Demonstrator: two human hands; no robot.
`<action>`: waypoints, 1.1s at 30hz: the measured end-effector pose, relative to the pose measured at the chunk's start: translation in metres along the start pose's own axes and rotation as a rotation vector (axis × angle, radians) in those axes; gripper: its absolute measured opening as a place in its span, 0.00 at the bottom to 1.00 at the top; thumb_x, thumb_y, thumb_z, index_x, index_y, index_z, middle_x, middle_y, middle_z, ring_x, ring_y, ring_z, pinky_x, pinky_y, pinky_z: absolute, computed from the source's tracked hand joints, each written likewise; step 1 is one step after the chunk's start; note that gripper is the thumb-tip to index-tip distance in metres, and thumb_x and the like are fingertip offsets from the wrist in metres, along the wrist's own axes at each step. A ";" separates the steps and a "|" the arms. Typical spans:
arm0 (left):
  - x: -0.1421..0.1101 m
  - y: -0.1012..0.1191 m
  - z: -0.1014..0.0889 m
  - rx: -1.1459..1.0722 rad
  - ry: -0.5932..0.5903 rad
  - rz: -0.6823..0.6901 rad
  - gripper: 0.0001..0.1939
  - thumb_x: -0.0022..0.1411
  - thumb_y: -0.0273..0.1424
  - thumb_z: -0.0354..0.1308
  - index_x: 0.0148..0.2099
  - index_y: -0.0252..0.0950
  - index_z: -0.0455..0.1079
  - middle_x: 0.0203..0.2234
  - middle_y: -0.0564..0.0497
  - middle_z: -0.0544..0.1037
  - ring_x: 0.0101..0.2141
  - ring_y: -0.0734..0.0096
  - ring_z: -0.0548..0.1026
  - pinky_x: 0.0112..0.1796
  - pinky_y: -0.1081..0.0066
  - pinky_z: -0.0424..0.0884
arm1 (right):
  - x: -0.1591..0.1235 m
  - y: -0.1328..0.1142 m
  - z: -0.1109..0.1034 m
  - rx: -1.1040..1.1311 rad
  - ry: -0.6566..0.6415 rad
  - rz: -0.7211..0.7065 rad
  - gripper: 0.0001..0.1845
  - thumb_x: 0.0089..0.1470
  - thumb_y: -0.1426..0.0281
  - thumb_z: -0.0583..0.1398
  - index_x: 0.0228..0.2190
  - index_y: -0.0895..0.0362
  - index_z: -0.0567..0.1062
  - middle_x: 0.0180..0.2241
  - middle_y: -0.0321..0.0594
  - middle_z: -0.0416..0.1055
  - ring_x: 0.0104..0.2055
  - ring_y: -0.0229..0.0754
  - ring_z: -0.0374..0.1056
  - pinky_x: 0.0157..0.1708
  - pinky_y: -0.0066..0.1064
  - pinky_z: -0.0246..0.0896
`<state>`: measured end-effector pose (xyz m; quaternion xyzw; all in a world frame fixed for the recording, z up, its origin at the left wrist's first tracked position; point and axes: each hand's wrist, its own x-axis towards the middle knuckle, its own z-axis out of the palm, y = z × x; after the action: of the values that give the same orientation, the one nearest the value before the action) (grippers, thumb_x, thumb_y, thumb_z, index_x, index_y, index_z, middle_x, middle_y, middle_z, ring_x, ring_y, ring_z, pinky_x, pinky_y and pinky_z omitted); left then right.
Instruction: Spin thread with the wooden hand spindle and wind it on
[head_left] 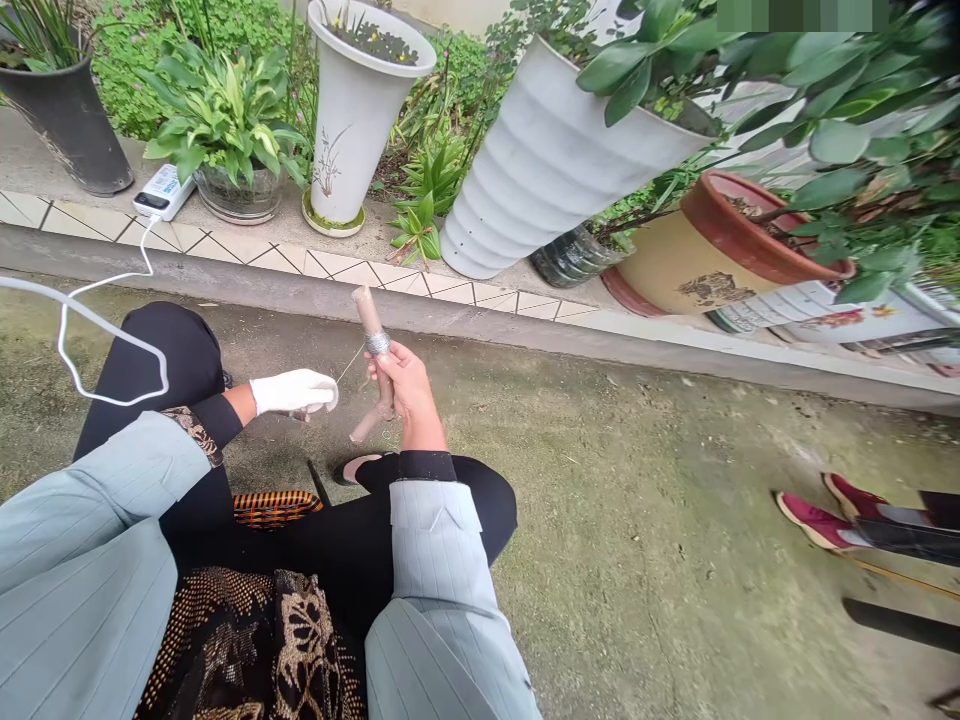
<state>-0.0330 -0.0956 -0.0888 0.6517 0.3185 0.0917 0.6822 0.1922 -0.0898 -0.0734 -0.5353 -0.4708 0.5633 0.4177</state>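
Observation:
My right hand (pixel 405 385), bare, is wrapped around a pale brown forked stick (pixel 366 310) held up in front of my knees. Silver wire (pixel 378 343) is wound in a tight band around its upper part, just above my fingers. My left hand (pixel 296 391) wears a white glove and is closed, to the left of the stick. A thin strand of the wire runs taut from the glove to the wound band. Something brownish shows under the glove, too small to name. The lower end of the stick slants down to the left.
A tiled ledge (pixel 330 268) with several potted plants runs across the back. A white power bank (pixel 166 192) lies on it, its white cable (pixel 112 330) looping over my left knee. An orange and black woven thing (pixel 276 508) is beneath me. Another person's red shoes (pixel 814 518) show at right.

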 end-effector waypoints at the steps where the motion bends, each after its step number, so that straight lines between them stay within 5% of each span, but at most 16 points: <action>1: -0.001 0.001 0.002 0.011 -0.022 -0.011 0.14 0.61 0.40 0.52 0.34 0.34 0.70 0.16 0.56 0.64 0.18 0.78 0.62 0.22 0.77 0.63 | 0.003 0.004 0.001 -0.133 0.048 0.040 0.24 0.50 0.63 0.62 0.48 0.57 0.68 0.43 0.44 0.74 0.34 0.37 0.69 0.36 0.31 0.66; 4: -0.004 0.004 0.002 0.108 -0.033 -0.041 0.14 0.59 0.39 0.54 0.31 0.34 0.70 0.18 0.55 0.67 0.18 0.78 0.63 0.22 0.77 0.63 | 0.008 0.014 0.006 -0.699 0.018 0.152 0.20 0.49 0.71 0.62 0.46 0.57 0.71 0.42 0.47 0.75 0.40 0.43 0.70 0.41 0.35 0.63; 7: -0.007 0.009 -0.006 0.252 0.043 -0.017 0.13 0.57 0.38 0.54 0.30 0.34 0.70 0.20 0.55 0.70 0.19 0.78 0.63 0.22 0.77 0.60 | 0.005 0.018 0.009 -1.004 -0.306 0.170 0.17 0.44 0.75 0.65 0.40 0.57 0.75 0.38 0.47 0.76 0.40 0.45 0.70 0.41 0.34 0.61; 10: -0.009 0.016 -0.015 0.332 0.114 0.028 0.12 0.57 0.36 0.53 0.29 0.33 0.70 0.21 0.55 0.70 0.21 0.78 0.63 0.24 0.77 0.59 | -0.003 0.013 0.009 -0.852 -0.638 0.231 0.16 0.43 0.76 0.65 0.38 0.57 0.75 0.33 0.41 0.76 0.34 0.41 0.70 0.36 0.29 0.61; 13: -0.010 0.020 -0.019 0.241 0.167 0.040 0.13 0.57 0.37 0.53 0.30 0.32 0.69 0.20 0.55 0.69 0.21 0.78 0.63 0.24 0.77 0.59 | -0.012 0.000 0.003 -0.456 -0.858 0.270 0.19 0.42 0.71 0.66 0.40 0.58 0.74 0.30 0.36 0.75 0.30 0.37 0.69 0.34 0.29 0.62; 15: -0.008 0.017 -0.019 0.101 0.189 0.051 0.15 0.58 0.39 0.53 0.33 0.31 0.69 0.20 0.54 0.68 0.21 0.78 0.63 0.23 0.77 0.59 | -0.017 -0.010 -0.001 -0.192 -0.805 0.204 0.26 0.39 0.67 0.68 0.43 0.58 0.73 0.32 0.36 0.74 0.31 0.37 0.69 0.35 0.30 0.64; 20: 0.001 0.000 -0.011 -0.095 0.130 0.051 0.20 0.62 0.46 0.51 0.36 0.32 0.71 0.18 0.54 0.65 0.19 0.78 0.62 0.22 0.77 0.60 | -0.016 -0.020 -0.009 0.137 -0.103 -0.121 0.28 0.42 0.57 0.66 0.44 0.55 0.70 0.37 0.41 0.74 0.31 0.37 0.67 0.34 0.31 0.66; 23: 0.002 -0.003 -0.008 -0.066 0.036 -0.018 0.18 0.62 0.45 0.52 0.36 0.34 0.71 0.15 0.57 0.61 0.16 0.79 0.58 0.19 0.77 0.59 | -0.005 -0.010 -0.009 0.106 0.133 -0.125 0.22 0.46 0.58 0.63 0.41 0.55 0.70 0.40 0.43 0.74 0.31 0.36 0.66 0.33 0.30 0.66; 28: -0.004 0.009 -0.006 0.024 -0.169 0.001 0.16 0.61 0.42 0.54 0.35 0.33 0.73 0.18 0.55 0.66 0.17 0.80 0.59 0.19 0.77 0.55 | 0.012 0.012 -0.001 -0.343 0.180 0.139 0.22 0.47 0.68 0.63 0.45 0.58 0.69 0.41 0.46 0.75 0.36 0.40 0.70 0.38 0.33 0.65; 33: -0.007 0.012 -0.004 0.164 -0.140 0.033 0.15 0.60 0.39 0.54 0.31 0.33 0.73 0.27 0.51 0.75 0.24 0.77 0.67 0.25 0.77 0.62 | 0.010 0.016 0.009 -1.023 -0.108 0.212 0.18 0.48 0.71 0.64 0.44 0.58 0.73 0.44 0.54 0.74 0.46 0.52 0.69 0.44 0.39 0.62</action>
<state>-0.0371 -0.0941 -0.0755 0.7155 0.2657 0.0308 0.6455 0.1830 -0.0841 -0.0917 -0.6858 -0.6497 0.3274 0.0186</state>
